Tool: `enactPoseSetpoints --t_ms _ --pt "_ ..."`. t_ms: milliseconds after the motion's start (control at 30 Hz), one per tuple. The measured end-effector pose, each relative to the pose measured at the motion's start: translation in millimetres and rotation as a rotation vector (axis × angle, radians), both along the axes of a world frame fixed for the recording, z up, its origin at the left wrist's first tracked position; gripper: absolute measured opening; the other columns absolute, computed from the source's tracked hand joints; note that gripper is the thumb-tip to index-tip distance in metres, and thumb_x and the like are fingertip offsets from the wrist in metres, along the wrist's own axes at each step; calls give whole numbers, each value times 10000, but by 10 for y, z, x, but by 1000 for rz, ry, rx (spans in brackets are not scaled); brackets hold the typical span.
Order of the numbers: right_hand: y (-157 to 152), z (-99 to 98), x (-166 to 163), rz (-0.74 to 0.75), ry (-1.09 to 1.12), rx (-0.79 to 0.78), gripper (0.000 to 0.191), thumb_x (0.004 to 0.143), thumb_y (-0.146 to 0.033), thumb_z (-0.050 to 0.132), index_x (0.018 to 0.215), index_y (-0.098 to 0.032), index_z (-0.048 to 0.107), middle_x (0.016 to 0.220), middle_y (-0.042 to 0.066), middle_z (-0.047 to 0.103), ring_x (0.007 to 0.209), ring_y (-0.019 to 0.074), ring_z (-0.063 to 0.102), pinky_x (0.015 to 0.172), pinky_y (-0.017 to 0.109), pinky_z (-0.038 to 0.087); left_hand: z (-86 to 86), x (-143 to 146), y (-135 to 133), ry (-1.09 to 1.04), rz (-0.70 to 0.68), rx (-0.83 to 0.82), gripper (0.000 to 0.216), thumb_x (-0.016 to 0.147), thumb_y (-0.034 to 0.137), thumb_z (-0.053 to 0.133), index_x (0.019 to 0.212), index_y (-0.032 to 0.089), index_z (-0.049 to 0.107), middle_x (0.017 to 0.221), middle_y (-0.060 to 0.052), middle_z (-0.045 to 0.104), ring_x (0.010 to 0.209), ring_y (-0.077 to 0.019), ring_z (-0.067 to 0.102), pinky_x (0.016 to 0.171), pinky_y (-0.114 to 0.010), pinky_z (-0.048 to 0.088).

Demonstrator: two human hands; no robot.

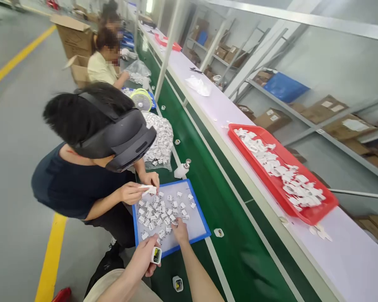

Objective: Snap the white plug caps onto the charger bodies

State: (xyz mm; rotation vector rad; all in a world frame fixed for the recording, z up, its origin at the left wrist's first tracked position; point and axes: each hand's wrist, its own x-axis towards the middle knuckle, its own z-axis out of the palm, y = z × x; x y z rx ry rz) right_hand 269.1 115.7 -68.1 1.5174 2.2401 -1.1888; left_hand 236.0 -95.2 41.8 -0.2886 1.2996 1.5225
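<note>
Housing partly hidden: the left hand closes its grip round the sides, leaving the open end in clear sight. Right hand reaches over the near part of the tray, fingertips at the white pieces; whether its grip has hold of one cannot be told. Both forearms are cut off by the lower edge of view. Housing is white and box-shaped with rounded corners, its mouth showing yellow and dark parts; it appears at the tray's near corner, above the tabletop.
</note>
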Motion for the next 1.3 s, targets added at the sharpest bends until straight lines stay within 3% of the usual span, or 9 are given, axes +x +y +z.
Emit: enactPoseSetpoints --t_ms 133,267,400,500,600,700,900,1133,1300 --pt "40 116 -81 86 35 19 294 997 -370 662 1200 -157 648 1220 83 662 1065 231 662 928 448 569 163 -26 -75 -20 111 -6 723 584 955 544 705 246 470 361 9 525 251 -81 308 305 -202 160" --pt "-87 434 154 38 237 -65 354 1004 -448 619 1201 -154 633 1162 84 684 1030 233 681 908 430 573 342 31 -76 -18 118 16 696 604 924 568 708 242 473 372 11 534 261 -76 311 325 -207 167" --pt "-442 1036 834 -14 491 -215 525 941 -581 577 1278 -178 573 970 57 721 904 245 727 830 376 598 427 208 54 2 12 35 671 606 893 596 688 239 470 380 7 539 260 -73 314 334 -208 162" --pt "-771 1603 1324 -13 598 -275 510 883 -510 675 1288 -216 577 959 41 727 778 223 716 681 335 599 475 406 164 57 -90 45 662 645 884 581 675 232 469 391 15 533 272 -66 308 341 -204 158" --pt "-1002 2099 1639 120 618 -109 248 960 -368 627 1173 -252 678 1021 44 734 852 205 704 741 310 582 579 623 231 131 -197 67 646 722 860 567 690 220 482 392 51 477 308 -68 329 364 -194 162" --pt "-1128 2383 1869 189 646 107 259 1042 -318 511 1186 -292 724 1094 47 723 958 202 689 877 314 562 728 827 262 200 -293 91 627 789 832 556 718 212 498 421 75 434 348 -70 354 390 -182 165" --pt "-1306 2472 2301 -49 608 238 154 1010 -340 597 1111 -280 696 965 11 722 783 175 676 705 270 564 942 1210 317 335 -421 169 631 826 819 554 718 198 538 508 64 447 431 -82 395 418 -195 259" --pt "-1359 2525 2677 -76 556 355 213 1031 -425 555 1074 -288 712 900 34 707 725 196 656 624 288 549 911 1620 393 379 -499 262 662 812 866 522 725 209 523 551 62 423 485 -105 389 434 -215 298" --pt "-1399 2500 2778 -102 551 380 242 1037 -450 544 1107 -298 718 930 46 719 745 199 677 614 285 562 904 1755 416 376 -496 254 665 815 871 502 739 211 536 588 50 453 513 -117 414 453 -224 318"
